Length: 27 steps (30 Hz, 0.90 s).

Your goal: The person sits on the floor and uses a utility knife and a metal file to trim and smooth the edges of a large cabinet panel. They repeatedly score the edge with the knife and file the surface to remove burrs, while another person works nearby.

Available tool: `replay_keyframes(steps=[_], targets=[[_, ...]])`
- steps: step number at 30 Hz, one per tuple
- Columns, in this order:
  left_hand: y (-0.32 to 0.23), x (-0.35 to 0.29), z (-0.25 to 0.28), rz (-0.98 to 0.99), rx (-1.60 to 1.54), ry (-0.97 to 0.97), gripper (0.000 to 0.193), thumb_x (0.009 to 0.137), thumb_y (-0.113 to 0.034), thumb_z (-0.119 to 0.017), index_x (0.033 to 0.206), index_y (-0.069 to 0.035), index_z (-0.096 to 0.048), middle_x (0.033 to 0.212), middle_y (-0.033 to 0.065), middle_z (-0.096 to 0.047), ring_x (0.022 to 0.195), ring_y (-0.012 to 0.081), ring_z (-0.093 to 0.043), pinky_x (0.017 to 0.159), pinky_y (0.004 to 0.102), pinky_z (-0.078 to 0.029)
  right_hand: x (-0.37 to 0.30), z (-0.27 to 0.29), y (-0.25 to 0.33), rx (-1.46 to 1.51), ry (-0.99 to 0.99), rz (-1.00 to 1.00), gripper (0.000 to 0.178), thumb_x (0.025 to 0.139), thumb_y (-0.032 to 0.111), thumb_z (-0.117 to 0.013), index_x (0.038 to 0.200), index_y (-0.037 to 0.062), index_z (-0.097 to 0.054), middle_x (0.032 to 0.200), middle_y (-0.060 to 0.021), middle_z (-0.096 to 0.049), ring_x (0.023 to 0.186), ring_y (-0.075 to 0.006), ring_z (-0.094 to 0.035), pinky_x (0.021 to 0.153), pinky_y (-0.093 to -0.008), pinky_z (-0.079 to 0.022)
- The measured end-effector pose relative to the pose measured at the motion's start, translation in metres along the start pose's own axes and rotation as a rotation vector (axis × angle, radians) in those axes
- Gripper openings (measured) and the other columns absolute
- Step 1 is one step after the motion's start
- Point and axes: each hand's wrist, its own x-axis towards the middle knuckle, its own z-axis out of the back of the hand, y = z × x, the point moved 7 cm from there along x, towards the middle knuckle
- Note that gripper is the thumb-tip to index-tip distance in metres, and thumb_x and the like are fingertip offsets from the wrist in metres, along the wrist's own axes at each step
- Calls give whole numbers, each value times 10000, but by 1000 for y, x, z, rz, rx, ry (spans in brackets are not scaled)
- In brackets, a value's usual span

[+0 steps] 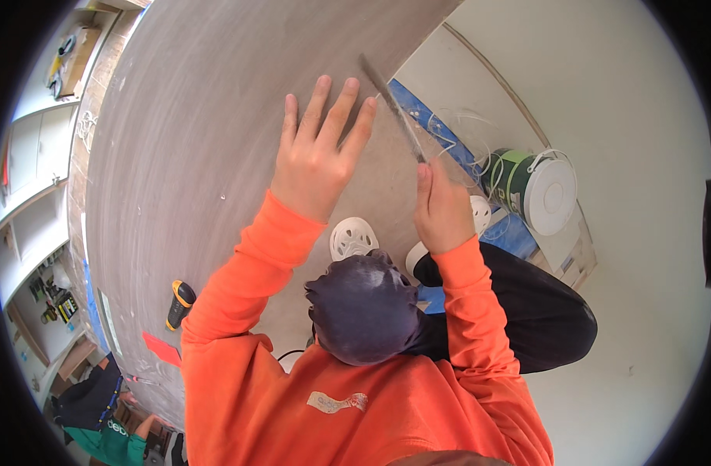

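Observation:
A large grey-brown wood-grain board [192, 132] spreads out before me, with pale dust streaks on it. My left hand [318, 155] lies flat on it near its right edge, fingers spread, holding nothing. In my right hand [445, 203] is a long, narrow grey metal file [394, 109], its teeth too small to make out. The hand is wrapped round its near end, thumb on top. The file slants away up to the left, along the board's edge and just right of my left fingertips. Whether it touches the edge I cannot tell.
A dark green paint bucket [515, 182] with a white lid stands right, by blue sheeting [511, 233] and loose white cord. On the board's left lie a yellow-black hand tool [180, 304] and a red flat piece [161, 349]. Shelves and a person in green [107, 439] are further left.

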Motion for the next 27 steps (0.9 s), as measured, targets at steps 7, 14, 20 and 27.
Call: replay_keyframes(steps=[7, 14, 20, 27], targets=[[1, 1, 0, 14, 2, 6, 458, 821, -37, -619, 1263, -144, -669, 1360, 94, -607, 1244, 354, -587, 961, 585, -507, 87, 29, 23, -198, -201, 138, 336, 1065, 346, -402, 957, 51, -520, 678, -273, -617, 668, -515, -603, 609, -593, -459], [2, 2, 3, 33, -1, 11, 465, 809, -62, -622, 1255, -180, -678, 1300, 74, -611, 1210, 323, -592, 965, 562, -513, 38, 9, 24, -111, 9, 37, 352, 1067, 357, -390, 973, 50, -533, 671, -284, -599, 672, -510, -603, 616, -597, -450], [2, 3, 3, 31, 15, -19, 385, 816, -109, -642, 1194, -172, -685, 1243, 62, -628, 1180, 288, -606, 949, 560, -521, 76, 18, 16, -210, -170, 85, 311, 1061, 336, -409, 992, 65, -545, 687, -272, -605, 692, -508, -605, 622, -614, -437], [2, 3, 4, 37, 27, 5, 436, 799, -81, -621, 1212, -192, -701, 1254, 56, -622, 1169, 281, -604, 944, 521, -540, 41, 5, 19, -168, -132, 84, 327, 1056, 337, -425, 968, 49, -552, 715, -269, -615, 707, -510, -600, 614, -598, -452]])
